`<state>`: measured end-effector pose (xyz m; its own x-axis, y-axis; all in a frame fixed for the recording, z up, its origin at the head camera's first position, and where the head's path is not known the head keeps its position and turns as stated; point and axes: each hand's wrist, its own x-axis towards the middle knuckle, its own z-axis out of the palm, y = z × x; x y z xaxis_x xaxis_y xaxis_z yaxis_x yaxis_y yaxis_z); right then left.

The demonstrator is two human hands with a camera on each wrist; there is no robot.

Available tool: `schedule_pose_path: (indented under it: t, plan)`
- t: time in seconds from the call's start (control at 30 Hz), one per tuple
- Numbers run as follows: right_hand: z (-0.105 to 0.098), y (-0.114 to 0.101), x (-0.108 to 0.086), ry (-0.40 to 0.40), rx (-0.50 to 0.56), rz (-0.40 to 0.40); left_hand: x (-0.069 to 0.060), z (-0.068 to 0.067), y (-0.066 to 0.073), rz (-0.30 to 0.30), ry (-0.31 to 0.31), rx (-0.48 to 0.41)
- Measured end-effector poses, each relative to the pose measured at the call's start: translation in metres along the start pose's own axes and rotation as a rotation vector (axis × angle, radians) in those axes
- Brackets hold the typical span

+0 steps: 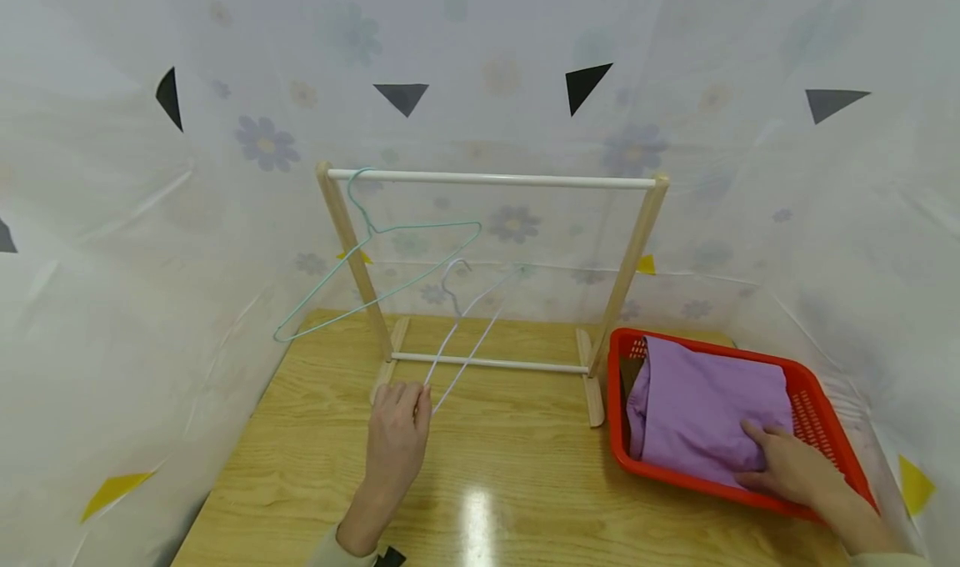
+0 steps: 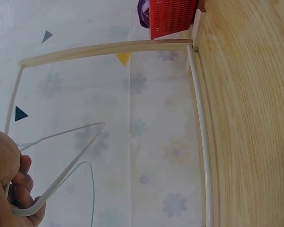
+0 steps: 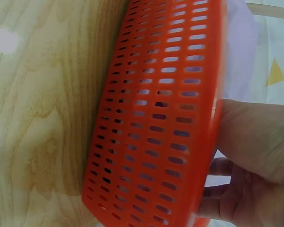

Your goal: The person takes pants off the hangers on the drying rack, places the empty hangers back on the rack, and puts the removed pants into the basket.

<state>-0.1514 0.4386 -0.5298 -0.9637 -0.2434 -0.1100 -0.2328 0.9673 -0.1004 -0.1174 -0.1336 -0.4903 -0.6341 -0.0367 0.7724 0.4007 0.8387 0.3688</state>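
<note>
My left hand (image 1: 397, 429) grips one end of a white clothes hanger (image 1: 468, 354), which is tilted with its hook upward, in front of the rack. In the left wrist view, curled fingers (image 2: 26, 187) wrap the hanger's bent corner. My right hand (image 1: 795, 463) reaches over the near right rim of a red basket (image 1: 720, 489) and touches a folded purple cloth (image 1: 705, 400) inside it. Thumb and fingers are spread on the cloth in the head view. In the right wrist view, the rim hides the fingertips of the right hand (image 3: 260, 156).
A wooden rack with a white top bar (image 1: 495, 180) stands at the back of the wooden table (image 1: 525, 484). A mint-green hanger (image 1: 375, 232) hangs at the bar's left end. A flower-patterned sheet (image 1: 480, 117) surrounds the table.
</note>
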Motion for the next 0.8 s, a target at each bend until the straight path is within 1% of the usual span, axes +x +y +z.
schedule_pose_path:
  t: [0.07, 0.23, 0.4, 0.5, 0.6, 0.73, 0.8]
  plan:
    - [0.002, 0.000, 0.000, 0.014, 0.003, -0.010, -0.001, 0.000, 0.000, 0.001, 0.002, 0.001]
    - [0.004, -0.001, 0.000, 0.005, 0.009, -0.007, -0.002, 0.001, -0.001, 0.007, 0.003, -0.001]
    - [0.003, -0.002, 0.000, -0.001, 0.000, -0.012, -0.002, 0.001, 0.000, 0.005, 0.005, 0.001]
    - [0.000, 0.000, 0.002, -0.008, 0.018, -0.016, -0.001, 0.000, 0.000, 0.001, 0.001, 0.003]
    - [-0.005, 0.001, 0.003, -0.046, 0.053, -0.013, -0.001, 0.000, 0.001, 0.002, -0.003, 0.000]
    - [-0.016, -0.001, 0.003, -0.131, 0.093, 0.034, -0.001, -0.001, 0.001, 0.006, -0.002, -0.006]
    - [-0.023, -0.003, 0.003, -0.161, 0.100, 0.063, 0.000, 0.000, 0.001, 0.008, 0.000, -0.008]
